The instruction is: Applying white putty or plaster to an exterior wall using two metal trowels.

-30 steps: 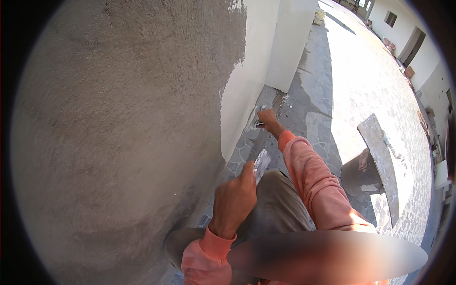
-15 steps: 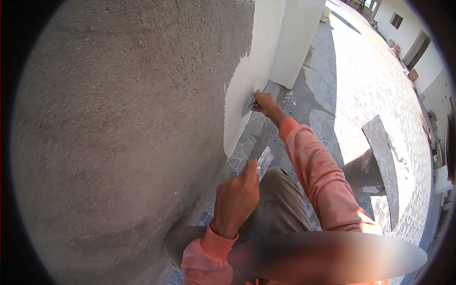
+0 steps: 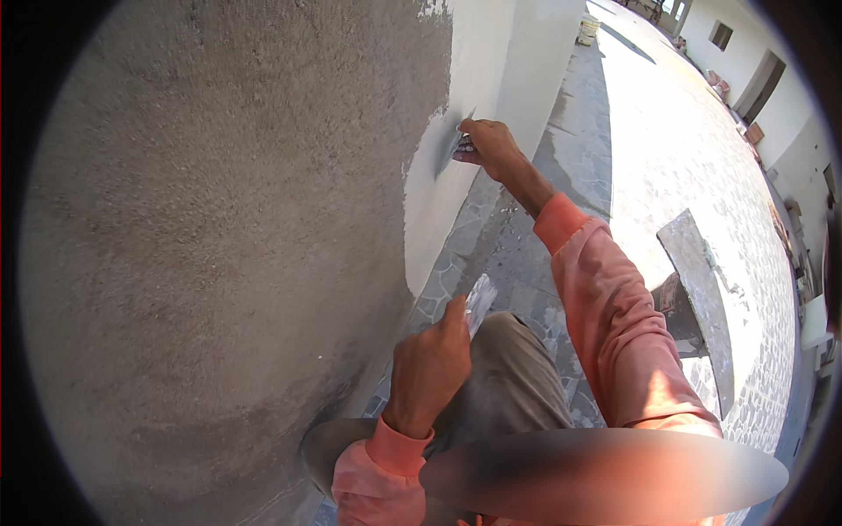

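On my left rises a rough grey-brown wall (image 3: 237,210), its far strip coated with smooth white plaster (image 3: 434,197). My right hand (image 3: 493,147) is closed round a plastering trowel (image 3: 451,151) whose blade lies against the white coat, near its ragged edge with the bare wall. Closer to me, my left hand (image 3: 428,373) grips a putty knife (image 3: 480,301) smeared with white, held above my knee and apart from the wall. The fingers of that hand partly hide its handle.
To my right a long flat board (image 3: 702,302), stained with plaster, rests across a dark bucket (image 3: 675,307). Stone-patterned paving (image 3: 443,272) runs along the wall's foot. A white pillar (image 3: 537,70) juts out ahead, and a pale building (image 3: 745,53) stands beyond the sunlit yard.
My right hand has moved up the white strip with the trowel, away from the wall's foot. My left hand keeps hold of the putty knife, nearly in place.
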Demonstrator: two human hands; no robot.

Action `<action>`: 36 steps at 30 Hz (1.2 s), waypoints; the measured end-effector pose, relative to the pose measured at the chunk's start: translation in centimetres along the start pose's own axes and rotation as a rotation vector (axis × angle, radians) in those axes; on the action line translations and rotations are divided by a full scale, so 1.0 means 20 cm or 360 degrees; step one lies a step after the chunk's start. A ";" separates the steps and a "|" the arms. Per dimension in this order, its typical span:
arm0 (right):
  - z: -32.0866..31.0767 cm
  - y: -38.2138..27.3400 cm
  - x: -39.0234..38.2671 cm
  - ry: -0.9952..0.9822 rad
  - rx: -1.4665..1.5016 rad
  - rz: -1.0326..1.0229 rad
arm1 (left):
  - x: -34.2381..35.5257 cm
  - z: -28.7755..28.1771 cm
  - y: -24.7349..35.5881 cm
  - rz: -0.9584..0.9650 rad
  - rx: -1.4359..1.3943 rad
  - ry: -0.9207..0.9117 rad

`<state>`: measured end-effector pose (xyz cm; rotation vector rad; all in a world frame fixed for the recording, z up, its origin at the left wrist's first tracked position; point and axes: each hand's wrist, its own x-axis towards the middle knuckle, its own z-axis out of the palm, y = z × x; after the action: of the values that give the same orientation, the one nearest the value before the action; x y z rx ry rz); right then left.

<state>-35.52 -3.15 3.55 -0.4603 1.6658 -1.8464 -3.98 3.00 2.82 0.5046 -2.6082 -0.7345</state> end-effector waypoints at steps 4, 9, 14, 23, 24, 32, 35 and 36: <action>0.06 -0.21 -0.08 -0.0026 -0.0077 -0.0136 | 0.00 0.00 0.00 -0.0022 0.0004 -0.0011; 0.14 -0.44 -0.16 -0.0062 -0.0106 -0.0326 | 0.01 0.00 0.01 -0.0075 -0.0064 -0.0022; 0.15 -0.59 -0.32 -0.0166 -0.0090 -0.0449 | 0.01 -0.03 0.00 -0.0132 -0.0023 -0.0024; -0.13 -0.47 -0.73 -0.0282 0.0709 -0.0327 | 0.05 -0.05 -0.10 -0.0649 -0.0784 0.0296; -0.13 -0.44 -0.80 -0.0322 0.0684 -0.0343 | 0.04 -0.05 -0.13 -0.0764 -0.1141 0.0257; -0.17 -0.13 -1.31 -0.0541 -0.0946 -0.1827 | 0.05 -0.05 -0.09 -0.1002 -0.2494 0.0214; -0.19 -0.04 -1.39 -0.0956 -0.1395 -0.1935 | 0.02 -0.05 -0.07 -0.0886 -0.2793 0.0100; -0.20 0.00 -1.41 -0.0993 -0.1550 -0.1927 | 0.03 -0.07 -0.05 -0.0910 -0.2771 0.0058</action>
<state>-16.60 17.96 6.76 -2.5597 1.7952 -1.0178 -3.56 1.43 3.50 0.5558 -0.8952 -2.5242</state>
